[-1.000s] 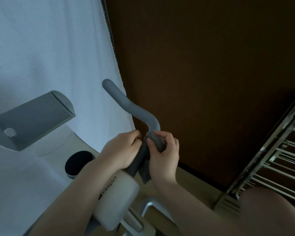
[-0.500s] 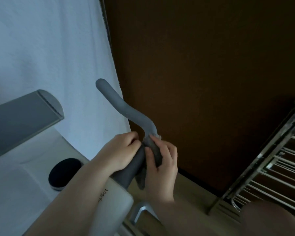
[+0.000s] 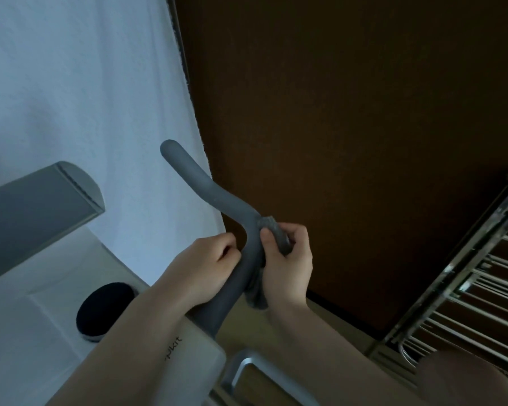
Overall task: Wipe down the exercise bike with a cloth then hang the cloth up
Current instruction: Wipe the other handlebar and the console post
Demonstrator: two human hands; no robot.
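The right hand (image 3: 286, 268) grips the grey cloth (image 3: 273, 230) against the handlebar (image 3: 217, 197); the left hand (image 3: 208, 268) clasps the bar just beside it.

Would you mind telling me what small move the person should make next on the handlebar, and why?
Probably slide the right hand, which grips the grey cloth at the bend of the handlebar, up toward the bar's free end. That upper stretch lies bare, and the left hand grips the bar below the bend.
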